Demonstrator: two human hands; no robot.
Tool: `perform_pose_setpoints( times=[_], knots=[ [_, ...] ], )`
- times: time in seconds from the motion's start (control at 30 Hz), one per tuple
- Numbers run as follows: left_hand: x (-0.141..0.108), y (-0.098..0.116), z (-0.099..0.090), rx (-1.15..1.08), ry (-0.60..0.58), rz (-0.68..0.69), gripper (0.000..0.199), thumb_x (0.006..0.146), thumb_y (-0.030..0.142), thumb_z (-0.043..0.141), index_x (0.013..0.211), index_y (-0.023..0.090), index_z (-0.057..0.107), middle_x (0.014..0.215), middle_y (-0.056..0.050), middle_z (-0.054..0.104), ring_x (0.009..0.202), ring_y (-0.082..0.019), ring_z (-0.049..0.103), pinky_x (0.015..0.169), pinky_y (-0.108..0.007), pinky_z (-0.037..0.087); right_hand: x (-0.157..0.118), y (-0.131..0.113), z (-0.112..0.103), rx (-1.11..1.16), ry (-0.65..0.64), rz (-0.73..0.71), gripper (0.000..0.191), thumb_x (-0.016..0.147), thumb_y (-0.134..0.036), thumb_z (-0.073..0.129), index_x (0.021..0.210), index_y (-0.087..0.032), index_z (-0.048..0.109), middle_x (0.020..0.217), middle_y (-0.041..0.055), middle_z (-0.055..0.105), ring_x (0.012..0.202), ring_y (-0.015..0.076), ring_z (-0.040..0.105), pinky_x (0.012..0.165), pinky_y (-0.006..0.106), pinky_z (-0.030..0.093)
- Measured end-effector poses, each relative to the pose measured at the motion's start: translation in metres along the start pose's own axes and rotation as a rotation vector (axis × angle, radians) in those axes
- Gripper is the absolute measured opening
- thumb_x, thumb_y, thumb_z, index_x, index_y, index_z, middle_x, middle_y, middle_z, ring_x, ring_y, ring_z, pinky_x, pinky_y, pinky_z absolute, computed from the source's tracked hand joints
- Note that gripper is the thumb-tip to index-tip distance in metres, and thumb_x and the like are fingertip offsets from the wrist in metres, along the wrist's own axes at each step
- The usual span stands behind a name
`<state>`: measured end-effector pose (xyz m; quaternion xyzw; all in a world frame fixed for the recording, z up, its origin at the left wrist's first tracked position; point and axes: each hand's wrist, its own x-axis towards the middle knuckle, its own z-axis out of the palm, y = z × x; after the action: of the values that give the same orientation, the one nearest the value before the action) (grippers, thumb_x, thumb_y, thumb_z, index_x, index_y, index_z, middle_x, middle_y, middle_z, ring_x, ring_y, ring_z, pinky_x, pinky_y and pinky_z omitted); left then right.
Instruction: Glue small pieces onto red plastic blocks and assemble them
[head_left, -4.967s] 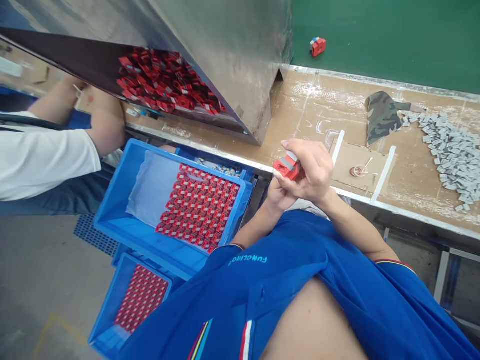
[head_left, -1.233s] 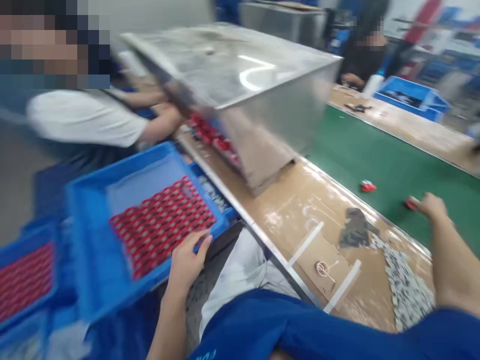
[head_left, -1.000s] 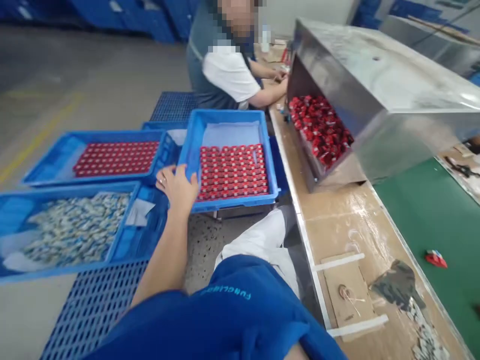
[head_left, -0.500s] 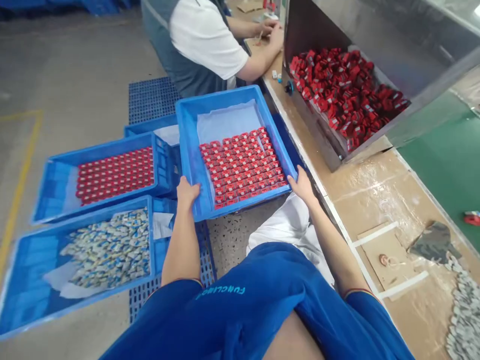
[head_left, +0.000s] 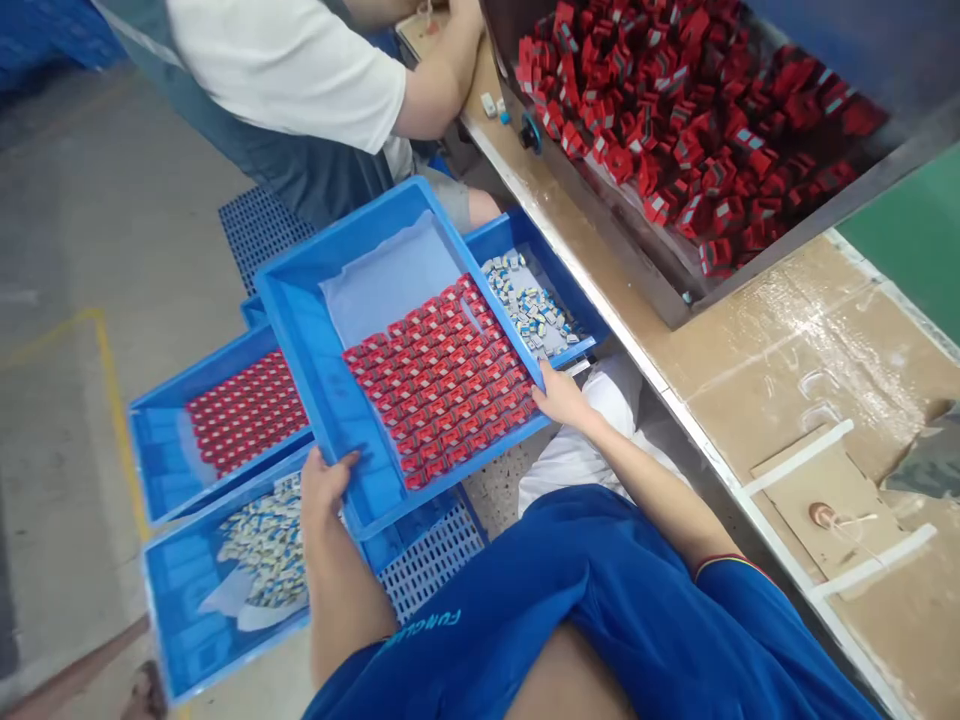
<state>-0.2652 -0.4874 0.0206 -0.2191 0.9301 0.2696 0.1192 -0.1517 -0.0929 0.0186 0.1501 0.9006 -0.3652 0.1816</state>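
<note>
Between my two hands is a blue plastic tray (head_left: 300,330), held by its left and right rims and slightly tilted. My left hand (head_left: 324,485) grips the near left side, thumb over the rim. On the right wall near the front corner, my right hand (head_left: 561,395) is closed with its thumb on top. Rows of small red parts (head_left: 442,385) fill the near right part of the tray, on a white paper liner (head_left: 390,275) that shows bare at the far end.
Left and below stand blue trays of red parts (head_left: 244,412) and of pale blue-white pieces (head_left: 266,545). A drawer (head_left: 592,315) of small white-blue pieces sits under the bench (head_left: 675,370). A metal bin holds loose red parts (head_left: 660,130). A co-worker's white sleeve (head_left: 292,70) is beyond.
The tray has moved left and towards me in both hands, over the lower trays. The drawer of white-blue pieces has come into view beside it. My view has shifted too.
</note>
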Motion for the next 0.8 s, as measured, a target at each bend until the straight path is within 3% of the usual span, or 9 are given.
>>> perform_pose_setpoints(
  times=[0.17,0.4,0.57,0.73,0.8],
  knots=[
    [0.003,-0.002,-0.01,-0.122,-0.019,-0.119,0.037,0.072,0.012,0.068,0.107,0.022,0.061,0.079,0.003,0.071,0.08,-0.018,0.075,0.072,-0.028,0.063,0.009,-0.014,-0.001,-0.046,-0.11,-0.042,0.042,0.104,-0.03,0.046,0.14,-0.009,0.046,0.123,0.0206,0.074,0.116,0.0328,0.073,0.101,0.041,0.055],
    [0.001,-0.012,-0.024,-0.123,0.01,-0.194,0.046,0.072,0.014,0.068,0.117,0.023,0.062,0.087,0.001,0.076,0.082,-0.018,0.074,0.072,-0.027,0.063,0.011,-0.033,0.013,-0.073,-0.2,-0.082,0.039,0.101,-0.022,0.045,0.137,-0.006,0.045,0.124,0.0249,0.073,0.115,0.0357,0.073,0.1,0.045,0.056],
    [-0.005,-0.016,-0.034,-0.041,0.001,-0.206,0.044,0.078,0.019,0.066,0.121,0.026,0.062,0.107,-0.001,0.08,0.098,-0.021,0.077,0.079,-0.032,0.066,0.002,-0.04,0.031,-0.039,-0.237,-0.113,0.041,0.099,-0.023,0.049,0.136,-0.007,0.047,0.126,0.0244,0.072,0.114,0.0362,0.074,0.099,0.046,0.057],
    [-0.013,-0.008,-0.041,0.138,0.019,-0.157,0.042,0.079,0.02,0.068,0.12,0.024,0.064,0.103,-0.004,0.082,0.097,-0.025,0.079,0.081,-0.037,0.066,-0.001,-0.034,0.04,0.05,-0.227,-0.139,0.045,0.1,-0.03,0.054,0.138,-0.006,0.048,0.124,0.0248,0.074,0.113,0.0375,0.074,0.1,0.048,0.056],
    [-0.016,0.002,-0.047,0.268,0.077,-0.099,0.045,0.079,0.021,0.07,0.124,0.021,0.062,0.108,-0.008,0.082,0.1,-0.029,0.079,0.083,-0.042,0.066,-0.001,-0.027,0.04,0.108,-0.219,-0.161,0.048,0.1,-0.036,0.058,0.139,-0.009,0.05,0.123,0.0222,0.075,0.112,0.0354,0.075,0.1,0.045,0.056]
  ],
)
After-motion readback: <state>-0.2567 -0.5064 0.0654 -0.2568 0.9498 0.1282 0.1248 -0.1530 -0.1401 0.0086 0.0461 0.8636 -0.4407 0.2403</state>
